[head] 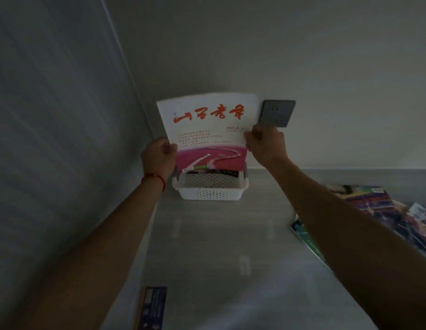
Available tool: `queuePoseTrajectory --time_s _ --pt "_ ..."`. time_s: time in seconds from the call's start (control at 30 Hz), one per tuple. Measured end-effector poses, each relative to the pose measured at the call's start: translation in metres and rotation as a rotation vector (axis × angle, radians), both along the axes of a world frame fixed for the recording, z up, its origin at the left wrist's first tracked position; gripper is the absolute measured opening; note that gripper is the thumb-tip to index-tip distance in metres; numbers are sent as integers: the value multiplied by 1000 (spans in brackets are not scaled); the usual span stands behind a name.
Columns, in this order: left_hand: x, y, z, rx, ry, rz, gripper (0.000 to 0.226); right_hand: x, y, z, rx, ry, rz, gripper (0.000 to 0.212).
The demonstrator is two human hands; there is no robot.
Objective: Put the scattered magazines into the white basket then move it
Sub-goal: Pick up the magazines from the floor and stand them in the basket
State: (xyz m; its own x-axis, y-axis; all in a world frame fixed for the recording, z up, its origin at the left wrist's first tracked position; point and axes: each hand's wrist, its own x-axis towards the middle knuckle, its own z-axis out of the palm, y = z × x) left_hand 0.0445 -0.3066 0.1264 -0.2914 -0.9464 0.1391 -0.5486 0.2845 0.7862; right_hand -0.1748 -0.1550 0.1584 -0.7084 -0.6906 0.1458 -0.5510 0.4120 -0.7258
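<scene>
A white perforated basket (210, 192) stands on the grey floor against the far wall, in the corner. Upright over it is a magazine with a white cover, red characters and a pink picture (207, 125); its lower edge dips into the basket, where other magazines lie partly hidden. My left hand (159, 156) grips the magazine's left edge and my right hand (266, 144) grips its right edge. More magazines (364, 198) lie scattered on the floor at the right, partly behind my right forearm.
A grey wall socket (277, 113) sits just right of the held magazine. A side wall (64, 115) runs along the left. A dark blue booklet (152, 308) lies on the floor near the bottom edge.
</scene>
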Motion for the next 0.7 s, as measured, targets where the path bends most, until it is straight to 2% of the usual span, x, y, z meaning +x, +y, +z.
queuePoseTrajectory --time_s 0.17,0.33,0.47,0.6,0.7 --pt "-13 -32 -33 285 70 50 31 -2 -29 -26 18 -98 -81 22" --pt "-29 -46 -62 493 175 109 28 -2 -41 -55 38 -184 -154 20" --pt "-40 -47 -71 483 174 11 29 -4 -44 -77 72 -216 -199 20" --pt "-48 -44 -71 527 209 -72 33 -5 -44 -82 99 -261 -146 27" --pt "-50 -42 -69 538 238 -85 42 -7 -39 -81 58 -409 -67 38"
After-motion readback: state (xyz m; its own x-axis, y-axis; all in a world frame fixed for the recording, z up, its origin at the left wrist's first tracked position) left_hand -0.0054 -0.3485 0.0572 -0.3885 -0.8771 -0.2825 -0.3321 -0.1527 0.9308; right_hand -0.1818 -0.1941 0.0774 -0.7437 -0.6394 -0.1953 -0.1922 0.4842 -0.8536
